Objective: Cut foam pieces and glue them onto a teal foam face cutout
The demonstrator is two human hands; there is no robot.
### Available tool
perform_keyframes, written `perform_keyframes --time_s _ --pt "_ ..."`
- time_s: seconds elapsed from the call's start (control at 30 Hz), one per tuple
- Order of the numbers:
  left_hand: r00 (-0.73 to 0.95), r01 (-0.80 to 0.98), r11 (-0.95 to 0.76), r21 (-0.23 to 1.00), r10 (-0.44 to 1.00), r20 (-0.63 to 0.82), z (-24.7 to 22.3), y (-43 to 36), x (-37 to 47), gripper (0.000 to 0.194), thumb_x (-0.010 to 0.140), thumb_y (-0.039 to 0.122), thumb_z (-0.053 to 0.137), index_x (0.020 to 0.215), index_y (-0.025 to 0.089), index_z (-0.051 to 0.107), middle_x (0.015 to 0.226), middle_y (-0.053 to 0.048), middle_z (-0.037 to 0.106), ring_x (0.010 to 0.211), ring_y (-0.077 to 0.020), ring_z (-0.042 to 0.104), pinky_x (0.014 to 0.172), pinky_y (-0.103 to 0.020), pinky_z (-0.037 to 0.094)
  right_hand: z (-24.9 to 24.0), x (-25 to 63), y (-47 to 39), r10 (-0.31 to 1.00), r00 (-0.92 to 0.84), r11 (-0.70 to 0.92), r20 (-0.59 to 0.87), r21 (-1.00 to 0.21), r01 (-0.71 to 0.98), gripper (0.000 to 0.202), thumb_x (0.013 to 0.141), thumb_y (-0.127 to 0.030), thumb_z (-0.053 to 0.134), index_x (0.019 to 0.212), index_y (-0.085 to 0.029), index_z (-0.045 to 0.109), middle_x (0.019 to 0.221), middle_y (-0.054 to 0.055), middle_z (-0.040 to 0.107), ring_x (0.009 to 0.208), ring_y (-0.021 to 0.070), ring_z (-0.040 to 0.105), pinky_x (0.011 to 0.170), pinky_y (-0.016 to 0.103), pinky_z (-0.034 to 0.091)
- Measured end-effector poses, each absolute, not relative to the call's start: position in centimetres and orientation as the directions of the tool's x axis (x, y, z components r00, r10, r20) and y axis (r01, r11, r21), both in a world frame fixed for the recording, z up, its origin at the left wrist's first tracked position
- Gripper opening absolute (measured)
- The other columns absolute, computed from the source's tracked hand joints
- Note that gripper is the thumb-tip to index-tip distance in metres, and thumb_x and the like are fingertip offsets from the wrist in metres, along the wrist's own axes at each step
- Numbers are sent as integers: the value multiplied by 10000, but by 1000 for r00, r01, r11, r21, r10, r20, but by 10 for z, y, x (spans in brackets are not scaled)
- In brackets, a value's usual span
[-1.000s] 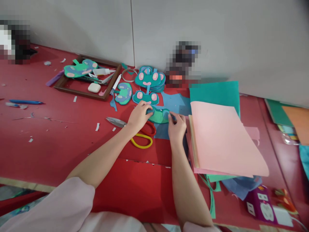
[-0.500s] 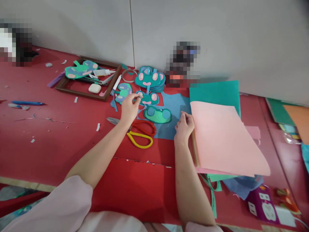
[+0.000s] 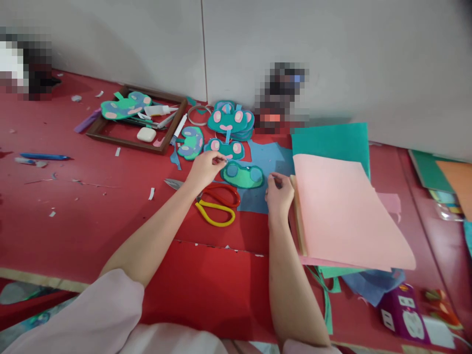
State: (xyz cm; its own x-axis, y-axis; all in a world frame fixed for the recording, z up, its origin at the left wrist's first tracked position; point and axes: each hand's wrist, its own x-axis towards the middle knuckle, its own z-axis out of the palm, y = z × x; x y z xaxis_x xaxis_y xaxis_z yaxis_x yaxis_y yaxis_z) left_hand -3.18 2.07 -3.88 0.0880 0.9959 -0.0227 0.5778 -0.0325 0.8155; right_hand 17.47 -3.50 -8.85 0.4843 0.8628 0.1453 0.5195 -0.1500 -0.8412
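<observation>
Green cutout (image 3: 242, 176) lies between our left hand (image 3: 206, 168), fingertips pressed together, and right hand (image 3: 280, 196), whose grip we cannot tell.

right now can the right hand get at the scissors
Probably yes: between the right hand and the handles of the scissors there seems to be only the flat blue sheet and table. The left wrist crosses the blades, though.
</observation>
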Motion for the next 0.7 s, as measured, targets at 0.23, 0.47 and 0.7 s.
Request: perform_keyframes --time_s 0.23,0.47,0.7 --pt "125 714 -72 696 992 -26 -48 20 -36 42 773 174 613 782 180 653 832 -61 712 785 -187 655 728 -296 489 -71 174 -41 861 508 -265 26 -830 491 250 766 -330 555 818 -120 680 754 95 681 679 194 602 688 333 479" --pt "128 769 -31 638 986 -106 -46 17 -36 9 746 187 652 752 186 659 797 -63 707 757 -197 654 665 -286 477 -67 167 -45 886 447 -240 120 -708 665 181 767 -276 576 797 -121 664 789 106 662 698 192 577 744 338 447" --pt "159 771 0 637 969 -192 -42 16 -33 108 744 199 661 848 171 656 843 -60 707 751 -168 648 667 -259 468 -64 164 -46 894 438 -263 96 -680 684 169 769 -308 596 800 -144 625 799 77 627 711 181 556 708 304 423"
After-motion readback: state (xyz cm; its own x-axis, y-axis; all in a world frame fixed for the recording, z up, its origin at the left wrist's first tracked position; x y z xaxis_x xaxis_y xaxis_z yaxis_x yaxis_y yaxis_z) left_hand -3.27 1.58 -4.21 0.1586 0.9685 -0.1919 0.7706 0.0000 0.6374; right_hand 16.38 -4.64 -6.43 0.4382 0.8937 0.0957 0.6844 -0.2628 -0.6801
